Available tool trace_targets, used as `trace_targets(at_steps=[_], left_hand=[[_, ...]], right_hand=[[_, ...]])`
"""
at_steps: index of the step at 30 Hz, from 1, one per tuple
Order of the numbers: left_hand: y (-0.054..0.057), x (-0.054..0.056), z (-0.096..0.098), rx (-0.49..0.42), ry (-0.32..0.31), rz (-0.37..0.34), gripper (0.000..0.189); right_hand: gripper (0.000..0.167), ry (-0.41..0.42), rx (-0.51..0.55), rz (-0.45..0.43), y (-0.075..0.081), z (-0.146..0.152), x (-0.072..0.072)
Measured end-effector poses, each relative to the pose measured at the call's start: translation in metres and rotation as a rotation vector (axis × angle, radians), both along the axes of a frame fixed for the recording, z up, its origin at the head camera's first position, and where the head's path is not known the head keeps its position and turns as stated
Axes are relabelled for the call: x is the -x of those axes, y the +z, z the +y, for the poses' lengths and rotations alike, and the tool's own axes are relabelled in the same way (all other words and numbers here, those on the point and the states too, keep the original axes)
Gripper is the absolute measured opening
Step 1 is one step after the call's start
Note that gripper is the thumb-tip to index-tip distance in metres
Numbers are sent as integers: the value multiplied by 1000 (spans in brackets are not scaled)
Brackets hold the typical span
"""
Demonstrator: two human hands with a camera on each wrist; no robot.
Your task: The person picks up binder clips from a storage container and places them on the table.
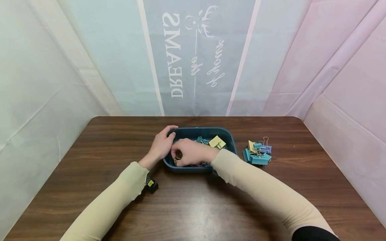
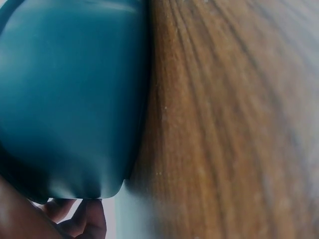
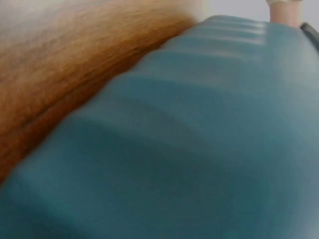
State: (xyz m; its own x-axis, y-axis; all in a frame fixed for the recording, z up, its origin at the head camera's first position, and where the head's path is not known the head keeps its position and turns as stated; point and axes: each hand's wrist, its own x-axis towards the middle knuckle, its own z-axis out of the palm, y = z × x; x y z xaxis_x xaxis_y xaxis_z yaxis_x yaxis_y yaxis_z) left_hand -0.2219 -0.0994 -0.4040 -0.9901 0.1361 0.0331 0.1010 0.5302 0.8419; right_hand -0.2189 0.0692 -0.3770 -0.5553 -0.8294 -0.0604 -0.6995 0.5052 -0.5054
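- Dark teal plastic for the bin (image 1: 188,170), just one, sitting near the back edge of the wood-grain table (image 1: 193,209), about midway between its left and right edges.
- Two hands, both on the job. Left hand (image 1: 161,145) is clamped on the bin's left end, thumb over the rim, fingers round the outside by the back left corner.
- Right hand (image 1: 194,152) is down inside the bin, near its left end, fingers and thumb curled round one gold-yellow clip (image 1: 176,162), mostly covered by the hand.
- Also in the bin: one pale yellow clip (image 1: 217,142) toward the back right corner, and some teal metal (image 1: 201,140) by the back wall. Can't count the rest, the right hand and forearm block it.
- One pile of binder clips sits off the bin's right end, nearer the table's back edge than its front. I get one yellow clip (image 1: 252,147), one purple-blue clip (image 1: 266,149) and at least three teal clips (image 1: 260,160), one of them small. They overlap, so don't quote me.
- Two cream sleeves (image 1: 105,201), plus one black gadget (image 1: 152,185) under the left wrist.
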Motion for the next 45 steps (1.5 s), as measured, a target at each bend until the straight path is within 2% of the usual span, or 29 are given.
trace_targets(at_steps=[9, 15, 19, 23, 28, 32, 37, 41, 45], left_hand=[[0, 1, 0, 29, 2, 15, 38], [-2, 0, 1, 35, 11, 14, 38], [-2, 0, 3, 42, 17, 10, 38], [-2, 1, 5, 40, 25, 10, 39], [-1, 0, 7, 37, 17, 2, 40], [-1, 0, 7, 31, 14, -4, 41], [0, 0, 6, 19, 12, -13, 39], [0, 2, 4, 13, 15, -20, 39], [-2, 3, 2, 8, 22, -29, 40]], right_hand=[[13, -41, 122, -42, 10, 19, -4], [14, -52, 199, -31, 18, 39, -8], [16, -89, 254, -24, 25, 66, -12], [20, -175, 285, -10, 31, 102, -17], [22, -290, 273, 70, 36, 157, -22], [21, -372, 203, 151, 39, 200, -26], [21, -415, 29, 220, 41, 240, -33], [20, -383, -130, 204, 36, 249, -37], [19, -347, -254, 207, 27, 241, -40]])
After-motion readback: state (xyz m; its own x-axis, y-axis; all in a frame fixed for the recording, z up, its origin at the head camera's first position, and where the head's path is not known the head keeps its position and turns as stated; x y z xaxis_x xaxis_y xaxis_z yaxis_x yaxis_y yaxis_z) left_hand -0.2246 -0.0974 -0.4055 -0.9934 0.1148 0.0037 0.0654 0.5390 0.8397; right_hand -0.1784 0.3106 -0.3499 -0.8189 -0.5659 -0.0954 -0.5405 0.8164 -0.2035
